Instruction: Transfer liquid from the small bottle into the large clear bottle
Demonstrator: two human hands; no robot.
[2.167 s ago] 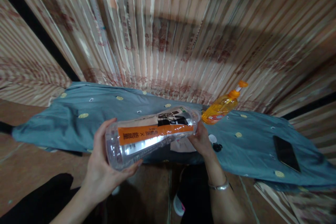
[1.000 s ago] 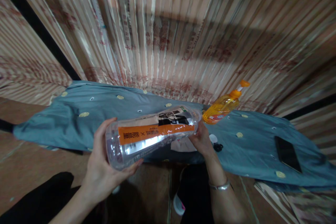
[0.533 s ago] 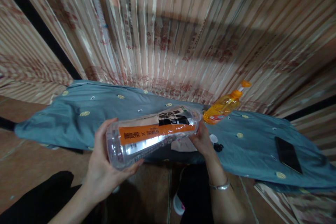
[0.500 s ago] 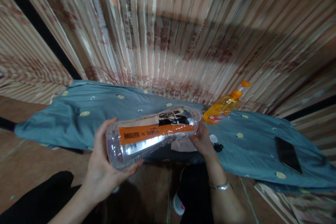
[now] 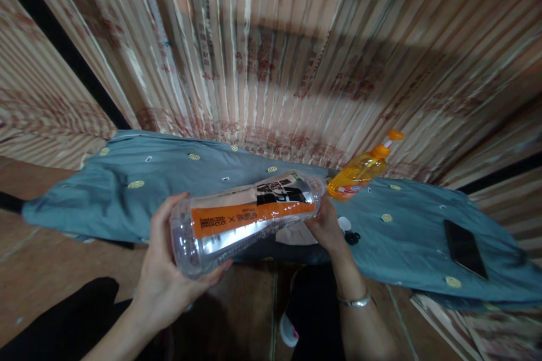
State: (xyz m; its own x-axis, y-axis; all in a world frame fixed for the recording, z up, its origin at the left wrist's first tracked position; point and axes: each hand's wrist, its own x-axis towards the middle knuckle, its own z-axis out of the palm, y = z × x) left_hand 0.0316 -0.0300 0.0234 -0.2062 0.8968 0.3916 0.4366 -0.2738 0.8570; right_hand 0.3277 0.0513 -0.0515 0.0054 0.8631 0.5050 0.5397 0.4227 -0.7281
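Both hands [image 5: 169,276] still grip the bottle [image 5: 245,219], barely shifted.

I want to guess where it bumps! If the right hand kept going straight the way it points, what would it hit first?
The right hand points up and away, holding the clear bottle at its neck end. Straight on, it would probably meet the orange bottle on the blue cloth first, though depth is hard to judge.

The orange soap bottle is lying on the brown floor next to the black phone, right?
Not quite. The head view shows the orange soap bottle lying on the blue cloth, not the brown floor. The black phone lies on that same cloth, further right.
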